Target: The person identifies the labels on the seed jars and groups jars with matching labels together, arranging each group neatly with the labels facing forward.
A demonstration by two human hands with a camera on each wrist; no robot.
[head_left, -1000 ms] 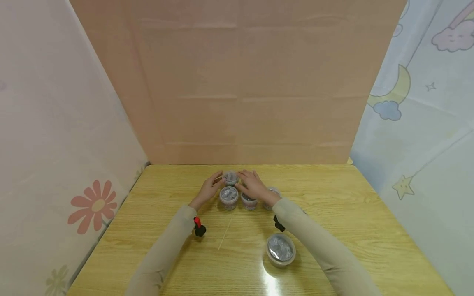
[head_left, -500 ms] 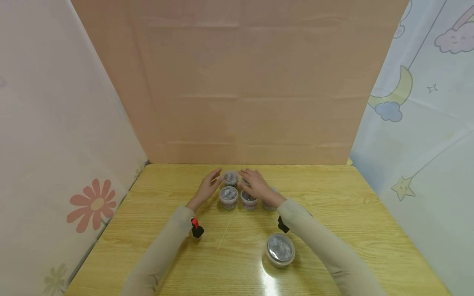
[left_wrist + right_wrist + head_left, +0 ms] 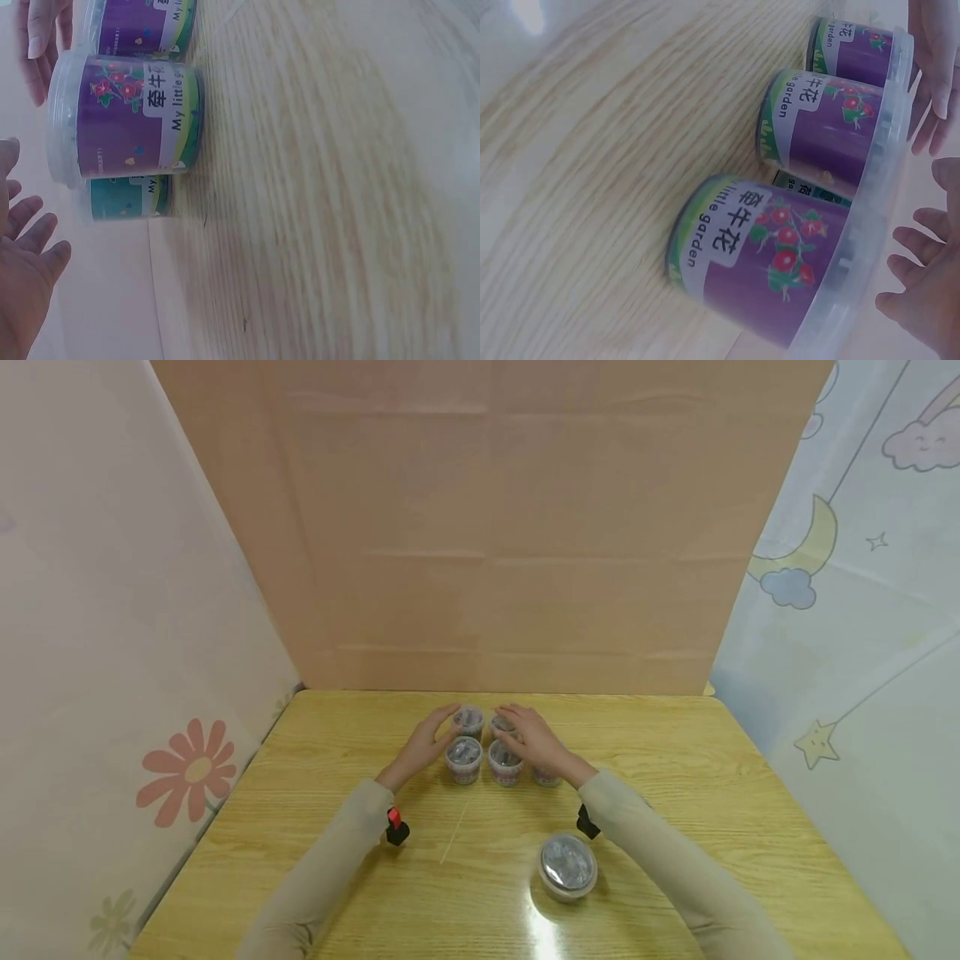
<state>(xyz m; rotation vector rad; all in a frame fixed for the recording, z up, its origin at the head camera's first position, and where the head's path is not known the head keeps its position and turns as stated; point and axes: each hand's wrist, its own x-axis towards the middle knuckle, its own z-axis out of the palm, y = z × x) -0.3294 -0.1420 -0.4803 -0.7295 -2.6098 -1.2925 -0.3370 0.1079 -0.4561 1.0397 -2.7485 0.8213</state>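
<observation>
Small lidded plastic cups labelled "My little garden" stand in two rows. In front are a left cup (image 3: 464, 758), a middle cup (image 3: 506, 763) and a right cup (image 3: 547, 778); behind are a left cup (image 3: 468, 719) and a partly hidden cup (image 3: 501, 723). The wrist views show purple labels on front cups (image 3: 124, 120) (image 3: 780, 262) and a teal label on a rear cup (image 3: 124, 197). My left hand (image 3: 422, 748) is beside the left cups, fingers spread. My right hand (image 3: 538, 745) hovers over the right side of the group, fingers extended. Neither grips a cup; light contact is unclear.
A larger round tub (image 3: 567, 868) with a shiny silvery top stands at the front right of the wooden table (image 3: 337, 877). A thin pale strip (image 3: 454, 832) lies before the cups. A brown panel (image 3: 480, 568) rises along the table's back edge.
My right hand has shifted to the right, uncovering more of the rear right cup. My left hand drew slightly left, then came back toward the cups. The cups look unmoved.
</observation>
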